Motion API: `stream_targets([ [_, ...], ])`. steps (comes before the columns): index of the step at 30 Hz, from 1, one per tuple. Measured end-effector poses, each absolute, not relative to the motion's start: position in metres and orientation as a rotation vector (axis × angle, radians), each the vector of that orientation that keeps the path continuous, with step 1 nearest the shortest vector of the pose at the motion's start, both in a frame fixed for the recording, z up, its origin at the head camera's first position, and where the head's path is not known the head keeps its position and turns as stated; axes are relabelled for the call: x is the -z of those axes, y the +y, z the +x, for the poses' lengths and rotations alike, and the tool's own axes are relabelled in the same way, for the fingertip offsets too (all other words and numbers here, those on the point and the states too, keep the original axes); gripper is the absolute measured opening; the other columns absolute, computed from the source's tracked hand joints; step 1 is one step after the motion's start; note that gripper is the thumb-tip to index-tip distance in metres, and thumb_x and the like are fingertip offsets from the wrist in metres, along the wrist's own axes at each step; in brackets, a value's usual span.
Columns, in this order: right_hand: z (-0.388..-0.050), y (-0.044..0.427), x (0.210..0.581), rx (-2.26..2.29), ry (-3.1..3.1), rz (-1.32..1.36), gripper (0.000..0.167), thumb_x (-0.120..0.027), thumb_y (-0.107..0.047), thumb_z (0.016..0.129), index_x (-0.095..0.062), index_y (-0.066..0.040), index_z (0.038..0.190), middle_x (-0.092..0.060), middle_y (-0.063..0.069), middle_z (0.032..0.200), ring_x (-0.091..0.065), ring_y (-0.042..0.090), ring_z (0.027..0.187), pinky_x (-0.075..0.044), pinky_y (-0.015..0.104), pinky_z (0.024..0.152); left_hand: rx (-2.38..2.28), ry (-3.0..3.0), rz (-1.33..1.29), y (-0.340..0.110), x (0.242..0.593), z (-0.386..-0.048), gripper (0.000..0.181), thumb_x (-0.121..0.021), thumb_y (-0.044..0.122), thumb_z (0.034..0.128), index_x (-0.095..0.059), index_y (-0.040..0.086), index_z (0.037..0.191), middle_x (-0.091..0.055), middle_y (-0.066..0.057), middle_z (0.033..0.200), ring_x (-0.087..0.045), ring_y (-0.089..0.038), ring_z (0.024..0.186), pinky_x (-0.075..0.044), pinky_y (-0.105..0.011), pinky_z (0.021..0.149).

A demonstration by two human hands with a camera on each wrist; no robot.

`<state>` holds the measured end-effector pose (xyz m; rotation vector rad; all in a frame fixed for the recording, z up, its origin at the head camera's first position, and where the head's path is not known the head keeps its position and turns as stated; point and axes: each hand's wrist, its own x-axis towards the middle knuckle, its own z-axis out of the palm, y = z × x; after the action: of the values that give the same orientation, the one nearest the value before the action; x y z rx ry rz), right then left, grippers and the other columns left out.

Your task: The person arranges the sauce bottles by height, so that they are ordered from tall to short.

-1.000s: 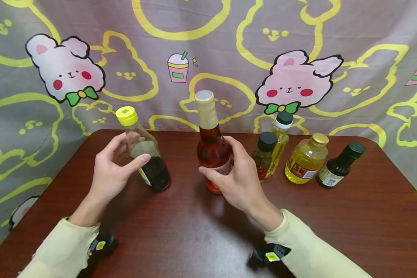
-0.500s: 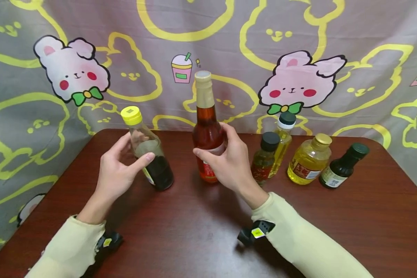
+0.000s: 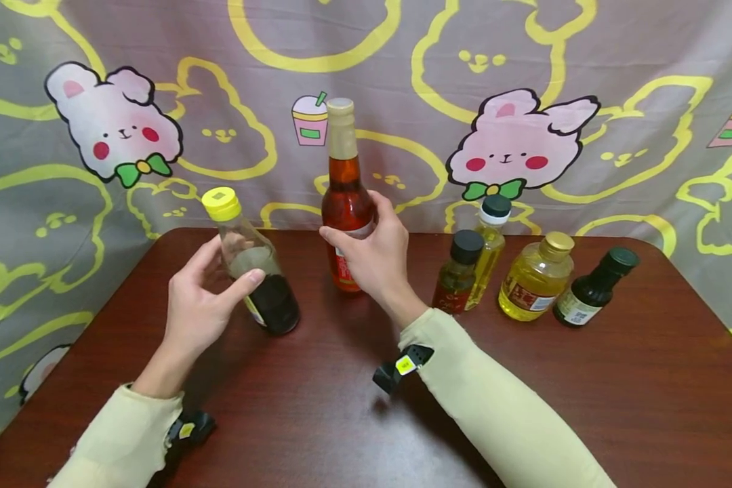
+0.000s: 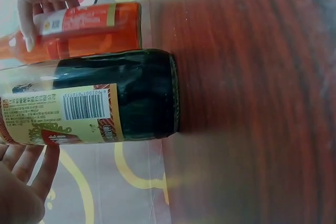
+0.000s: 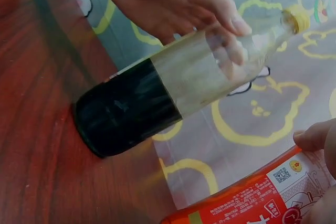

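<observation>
A clear glass bottle of dark sauce (image 3: 274, 305) with a yellow cap stands on the table. My left hand (image 3: 198, 298) curves loosely round it, thumb on the near side and fingers partly hidden behind the glass. To its right, my right hand (image 3: 378, 254) grips a tall glass bottle of red-orange liquid (image 3: 344, 200) with gold foil round its neck. That bottle is held upright. In the left wrist view the base of the red bottle (image 4: 89, 43) shows against the backdrop, off the tabletop. A barcode label faces that camera on the dark sauce bottle (image 4: 142, 98).
Several bottles cluster at right: a small black-capped one (image 3: 455, 278), a slim oil bottle (image 3: 489, 254) behind it, a round gold-capped oil bottle (image 3: 533, 285) and a dark green-capped bottle (image 3: 592, 295). A patterned cloth (image 3: 384, 41) hangs behind the brown table (image 3: 317, 407).
My right hand has raised the red bottle and carried it left and away from me. The left hand and the dark sauce bottle have stayed in place.
</observation>
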<state>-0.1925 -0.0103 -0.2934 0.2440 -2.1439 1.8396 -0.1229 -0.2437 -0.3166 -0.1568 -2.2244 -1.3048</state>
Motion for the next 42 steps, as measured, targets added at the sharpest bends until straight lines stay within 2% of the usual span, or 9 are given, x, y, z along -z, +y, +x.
stream_targets([
  [11,-0.219,-0.022,0.301,-1.871,-2.106,0.171,0.069,-0.093,-0.025,0.083,-0.058,-0.015,0.142,-0.073,0.005,0.132,-0.068,0.022,0.115,-0.060,0.039,0.098,1.369,-2.171,-0.182,-0.243,0.319,-0.124,0.050,-0.083,0.001,0.0876,-0.071,0.011,0.135,-0.075,0.023,0.109,-0.070,-0.001,0.095,-0.055,-0.012,0.082],
  [22,-0.238,-0.025,0.306,-1.871,-2.107,0.163,0.070,-0.091,-0.022,0.086,-0.055,-0.014,0.146,-0.068,0.006,0.138,-0.066,0.025,0.122,-0.059,0.042,0.103,1.355,-2.199,-0.178,-0.243,0.318,-0.124,0.050,-0.084,0.003,0.0879,-0.071,0.014,0.135,-0.074,0.024,0.106,-0.069,-0.002,0.091,-0.055,-0.012,0.081],
  [32,-0.250,-0.024,0.307,-1.825,-2.119,0.077,0.075,-0.092,-0.026,0.085,-0.055,-0.013,0.149,-0.068,0.006,0.140,-0.064,0.025,0.126,-0.056,0.041,0.107,1.342,-2.201,-0.167,-0.244,0.316,-0.123,0.049,-0.084,0.002,0.0872,-0.071,0.011,0.134,-0.073,0.026,0.103,-0.069,-0.001,0.089,-0.055,-0.011,0.081],
  [42,-0.256,-0.021,0.306,-1.760,-2.174,0.024,0.076,-0.092,-0.032,0.084,-0.057,-0.017,0.150,-0.070,0.004,0.140,-0.063,0.024,0.125,-0.055,0.044,0.106,1.375,-2.202,-0.170,-0.244,0.315,-0.122,0.050,-0.084,0.000,0.0871,-0.070,0.008,0.135,-0.073,0.025,0.107,-0.071,0.001,0.094,-0.056,-0.011,0.086],
])
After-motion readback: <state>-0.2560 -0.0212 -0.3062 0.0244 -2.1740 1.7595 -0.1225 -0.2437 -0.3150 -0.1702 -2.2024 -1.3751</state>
